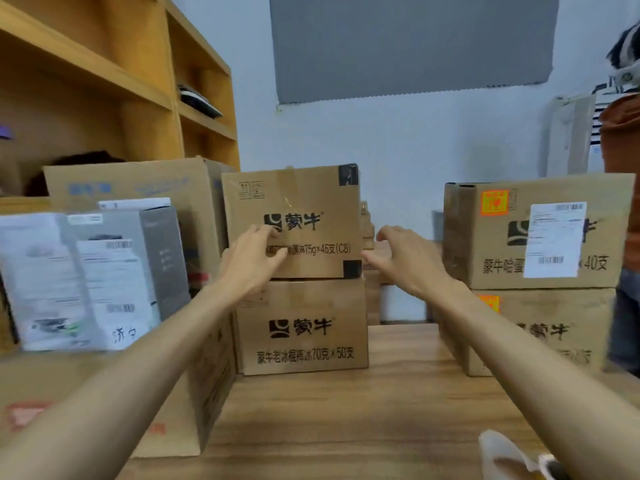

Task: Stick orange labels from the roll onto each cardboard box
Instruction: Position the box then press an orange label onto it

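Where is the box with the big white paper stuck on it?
That box sits at the right of the head view, stacked on a lower box, just right of the right hand.

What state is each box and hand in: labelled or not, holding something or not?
Upper middle box: closed, no orange label visible.
Lower middle box: closed, no orange label visible.
Upper right box: orange label at top-left corner.
Lower right box: orange label at top-left corner.
Left hand: open, touching the upper middle box.
Right hand: open, holding nothing.
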